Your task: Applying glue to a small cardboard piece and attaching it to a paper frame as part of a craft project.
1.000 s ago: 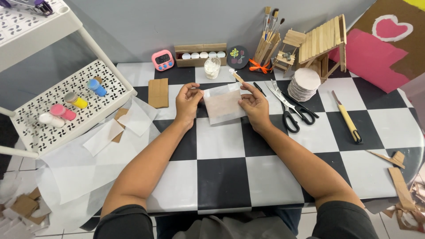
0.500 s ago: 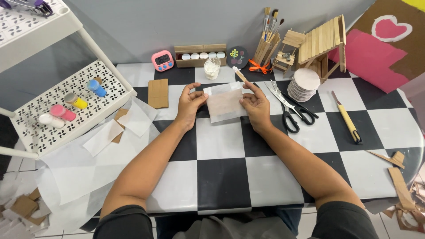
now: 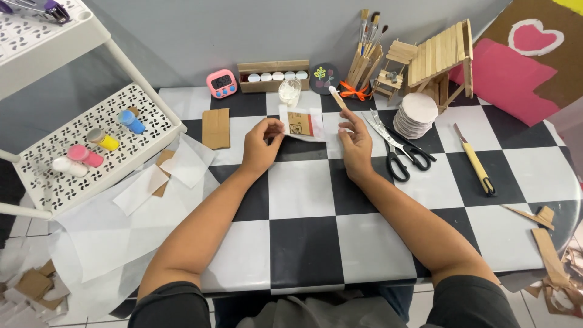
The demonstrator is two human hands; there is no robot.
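Left hand [image 3: 260, 147] pinched the near-left edge of a translucent paper sheet [image 3: 302, 124] over a small brown card, far-centre on the checkered tabletop [image 3: 303, 243]. Right hand [image 3: 356, 141] hovered just right, fingers spread, holding nothing. Could slip or crease under so light a grip. Could also catch the scissors [image 3: 398, 147] lying just beside the right hand.
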